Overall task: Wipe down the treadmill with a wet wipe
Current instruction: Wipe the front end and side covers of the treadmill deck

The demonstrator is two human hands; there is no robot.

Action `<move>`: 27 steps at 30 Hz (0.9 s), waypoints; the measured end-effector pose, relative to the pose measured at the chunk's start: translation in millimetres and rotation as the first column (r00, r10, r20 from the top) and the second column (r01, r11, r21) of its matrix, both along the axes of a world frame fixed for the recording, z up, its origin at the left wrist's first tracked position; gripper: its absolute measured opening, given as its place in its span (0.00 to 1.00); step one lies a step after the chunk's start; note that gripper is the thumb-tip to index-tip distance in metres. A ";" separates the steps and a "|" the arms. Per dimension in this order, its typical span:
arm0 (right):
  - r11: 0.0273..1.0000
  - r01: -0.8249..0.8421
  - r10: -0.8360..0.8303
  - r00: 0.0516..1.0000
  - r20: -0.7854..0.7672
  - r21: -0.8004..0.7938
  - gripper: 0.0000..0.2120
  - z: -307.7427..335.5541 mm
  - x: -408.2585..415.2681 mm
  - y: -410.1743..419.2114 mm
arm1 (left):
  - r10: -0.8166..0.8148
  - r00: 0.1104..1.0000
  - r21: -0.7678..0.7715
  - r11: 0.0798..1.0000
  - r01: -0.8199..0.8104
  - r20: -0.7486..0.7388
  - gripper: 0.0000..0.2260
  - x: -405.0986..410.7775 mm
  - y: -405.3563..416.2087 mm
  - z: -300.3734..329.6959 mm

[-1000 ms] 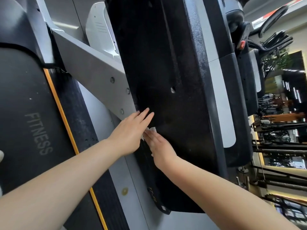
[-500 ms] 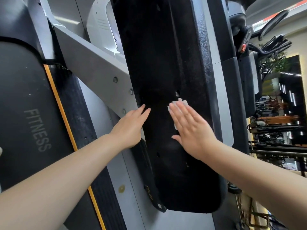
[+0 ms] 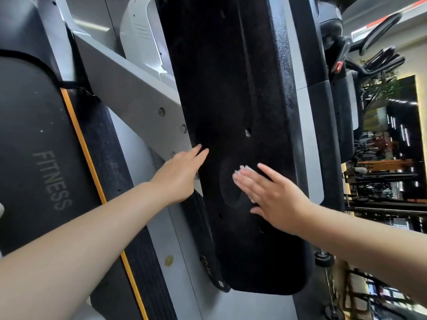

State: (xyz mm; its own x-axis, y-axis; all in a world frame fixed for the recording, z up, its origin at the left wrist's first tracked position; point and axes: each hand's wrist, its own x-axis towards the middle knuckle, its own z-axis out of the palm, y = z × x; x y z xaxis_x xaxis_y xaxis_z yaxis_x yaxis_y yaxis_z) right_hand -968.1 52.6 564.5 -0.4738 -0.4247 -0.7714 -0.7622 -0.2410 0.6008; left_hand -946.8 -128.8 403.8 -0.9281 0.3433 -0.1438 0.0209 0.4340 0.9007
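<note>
The treadmill's black textured panel (image 3: 231, 93) fills the middle of the view. My right hand (image 3: 270, 197) lies flat on it with straight fingers, pressing a small white wet wipe (image 3: 245, 168) whose edge shows past the fingertips. A faint damp smear curves just left of that hand. My left hand (image 3: 179, 175) rests flat with straight fingers on the panel's left edge, beside the grey upright beam (image 3: 129, 95).
The treadmill belt (image 3: 30, 135) marked FITNESS with an orange stripe (image 3: 92, 162) lies at the left. A white machine housing (image 3: 141, 38) stands behind the beam. More gym machines and racks (image 3: 383, 172) crowd the right side.
My right hand has slid the wipe down and slightly left on the panel, after first sweeping it up and right from beside my left hand. The left hand has stayed put.
</note>
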 end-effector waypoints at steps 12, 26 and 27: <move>0.983 -0.002 -0.022 0.991 -0.131 -0.183 0.34 -6.3 -30.2 -32.8 | 0.171 0.984 0.091 0.982 -0.166 -0.051 0.36 -44.7 -16.7 33.4; 0.917 0.058 -0.129 0.979 -0.157 -0.394 0.31 38.8 -87.6 -49.0 | 0.179 0.979 0.146 0.976 -0.164 -0.097 0.39 -82.6 -27.0 58.8; 0.903 0.036 -0.135 0.970 -0.203 -0.429 0.31 34.9 -101.1 -60.3 | 0.183 0.978 0.159 0.973 -0.167 -0.095 0.39 -83.0 -25.3 57.4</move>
State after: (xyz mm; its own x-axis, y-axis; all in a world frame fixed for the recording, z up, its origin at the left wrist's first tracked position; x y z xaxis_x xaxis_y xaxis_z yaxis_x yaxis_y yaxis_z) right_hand -1069.2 -7.7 599.5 -0.6610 -0.6346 -0.4005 -0.6028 0.1312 0.7870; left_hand -1029.9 -154.1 461.2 -0.9829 0.1840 0.0019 0.0580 0.3002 0.9521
